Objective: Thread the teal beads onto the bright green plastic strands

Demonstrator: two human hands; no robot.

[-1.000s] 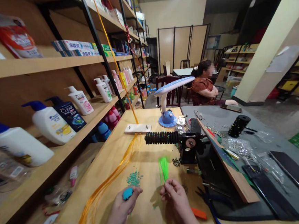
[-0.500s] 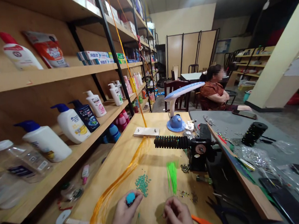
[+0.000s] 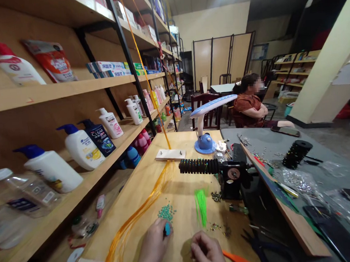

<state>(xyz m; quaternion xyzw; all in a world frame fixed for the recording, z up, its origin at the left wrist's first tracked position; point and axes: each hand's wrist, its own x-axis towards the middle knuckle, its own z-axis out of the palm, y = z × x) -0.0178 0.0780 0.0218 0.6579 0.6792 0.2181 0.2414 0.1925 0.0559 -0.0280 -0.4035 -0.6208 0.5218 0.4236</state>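
My left hand (image 3: 155, 241) is closed around a small dark piece with a bright blue face (image 3: 167, 229); its exact kind is unclear. Just beyond those fingers lies a loose pile of small green beads (image 3: 167, 213). My right hand (image 3: 206, 253) rests low over the table with its fingers curled in a pinch; whatever they hold is too small to make out. A bundle of bright green strands (image 3: 201, 207) lies beyond it, and small mixed metal bits (image 3: 216, 227) are close by. An orange-handled tool (image 3: 239, 260) sits to its right.
Long orange threads (image 3: 147, 200) run along the table's left side from a clamp plate (image 3: 171, 154). A black ridged roller (image 3: 199, 166) juts out ahead, near a blue lamp (image 3: 204, 142). Pliers (image 3: 259, 243) and a wooden strip (image 3: 285, 207) are at right. A seated person (image 3: 248, 105) is beyond.
My left hand has moved slightly right and up toward the green beads, and the blue-faced piece has turned so less of its face shows. My right hand has barely moved.
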